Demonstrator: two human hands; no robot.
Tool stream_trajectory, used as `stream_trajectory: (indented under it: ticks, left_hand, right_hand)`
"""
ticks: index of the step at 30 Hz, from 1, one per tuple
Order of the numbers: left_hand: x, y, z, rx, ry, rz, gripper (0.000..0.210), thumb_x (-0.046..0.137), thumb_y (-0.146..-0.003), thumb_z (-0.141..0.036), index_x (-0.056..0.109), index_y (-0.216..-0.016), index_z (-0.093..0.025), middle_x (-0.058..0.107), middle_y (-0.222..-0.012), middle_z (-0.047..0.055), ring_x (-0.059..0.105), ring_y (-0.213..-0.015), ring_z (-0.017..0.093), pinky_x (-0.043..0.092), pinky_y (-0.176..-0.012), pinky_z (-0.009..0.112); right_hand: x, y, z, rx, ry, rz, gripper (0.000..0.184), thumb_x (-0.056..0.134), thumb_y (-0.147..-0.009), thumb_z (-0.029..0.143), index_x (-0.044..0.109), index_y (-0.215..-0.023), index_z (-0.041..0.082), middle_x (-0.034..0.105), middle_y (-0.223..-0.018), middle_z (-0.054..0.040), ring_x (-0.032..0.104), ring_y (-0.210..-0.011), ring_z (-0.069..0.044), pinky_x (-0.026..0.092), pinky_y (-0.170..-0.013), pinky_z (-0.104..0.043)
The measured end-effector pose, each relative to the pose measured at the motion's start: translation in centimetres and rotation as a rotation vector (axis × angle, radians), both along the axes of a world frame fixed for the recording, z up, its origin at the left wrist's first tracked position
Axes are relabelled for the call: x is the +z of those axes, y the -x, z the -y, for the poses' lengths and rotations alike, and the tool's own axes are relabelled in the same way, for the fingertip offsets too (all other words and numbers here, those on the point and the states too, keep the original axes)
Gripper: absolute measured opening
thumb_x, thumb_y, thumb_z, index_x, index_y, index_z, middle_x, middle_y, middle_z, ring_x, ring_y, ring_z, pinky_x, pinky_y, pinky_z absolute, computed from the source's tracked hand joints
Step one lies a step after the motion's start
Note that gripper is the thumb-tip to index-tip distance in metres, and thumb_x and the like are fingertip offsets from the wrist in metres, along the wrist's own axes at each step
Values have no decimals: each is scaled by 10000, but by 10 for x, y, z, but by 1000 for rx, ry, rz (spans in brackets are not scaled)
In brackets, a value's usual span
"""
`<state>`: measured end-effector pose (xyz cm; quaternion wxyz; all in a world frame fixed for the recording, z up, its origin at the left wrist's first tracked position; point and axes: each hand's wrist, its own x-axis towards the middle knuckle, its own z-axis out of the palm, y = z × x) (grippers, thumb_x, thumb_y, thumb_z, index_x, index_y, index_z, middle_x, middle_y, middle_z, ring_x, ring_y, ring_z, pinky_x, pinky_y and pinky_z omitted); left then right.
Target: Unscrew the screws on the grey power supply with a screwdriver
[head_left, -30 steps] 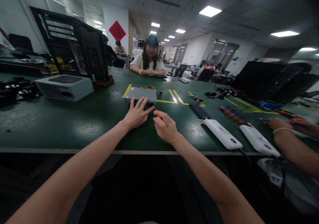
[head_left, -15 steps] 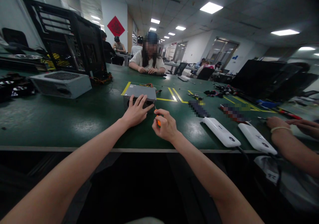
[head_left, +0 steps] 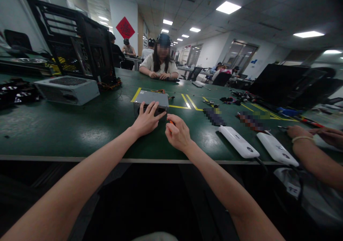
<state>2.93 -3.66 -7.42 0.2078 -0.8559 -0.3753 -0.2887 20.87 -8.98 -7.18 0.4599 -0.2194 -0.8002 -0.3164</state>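
A grey metal computer power supply (head_left: pixel 154 97) lies on the green table, its near face partly covered by my left hand (head_left: pixel 147 119). The fingers of that hand are spread over its top edge and front side. Just to the right, my right hand (head_left: pixel 177 131) is closed around an orange-handled screwdriver (head_left: pixel 171 122). Most of the handle is hidden in the fingers, and the tip, close to the power supply's near right corner, is hard to make out. Coloured cables (head_left: pixel 160 91) show behind the power supply.
At left stand a second power supply (head_left: pixel 70 91) and a black computer case (head_left: pixel 77 44). White power banks (head_left: pixel 238 142) and pixelated devices (head_left: pixel 214 116) lie at right, with a neighbour's hands (head_left: pixel 297 132) beyond. Another person (head_left: pixel 159 64) sits across the green table (head_left: pixel 88 137).
The fingers of my right hand have shifted around the screwdriver, so less of the orange handle shows. My left hand and the power supply stay in place.
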Motion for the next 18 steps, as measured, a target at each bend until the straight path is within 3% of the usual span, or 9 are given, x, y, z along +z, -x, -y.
stream_trajectory:
  ticks: [3,10,18]
  left_hand:
    - [1,0,0,15,-6,-27,481,492,-841,-212,469,-1310,-316,286,-1472,126,221,-1365,323,92,-1067,625]
    - [0,0,0,22,-14,-27,480,492,-844,-217,462,-1312,-316,291,-1466,127,227,-1362,318,95,-1067,623]
    - [0,1,-1,6,-6,-17,481,501,-842,-219,463,-1311,-321,282,-1474,123,222,-1363,322,90,-1068,623]
  right_hand:
    - [-1,0,0,-66,-20,17,307,511,-820,74,412,-1053,248,515,-1061,-64,515,-1068,-196,533,-825,-373]
    - [-1,1,-1,16,-12,19,334,462,-822,36,398,-1100,211,469,-1169,-111,487,-1157,-187,549,-841,-329]
    - [5,1,4,-39,4,100,237,459,-842,76,467,-1005,248,511,-1093,-67,516,-1112,-174,540,-836,-318]
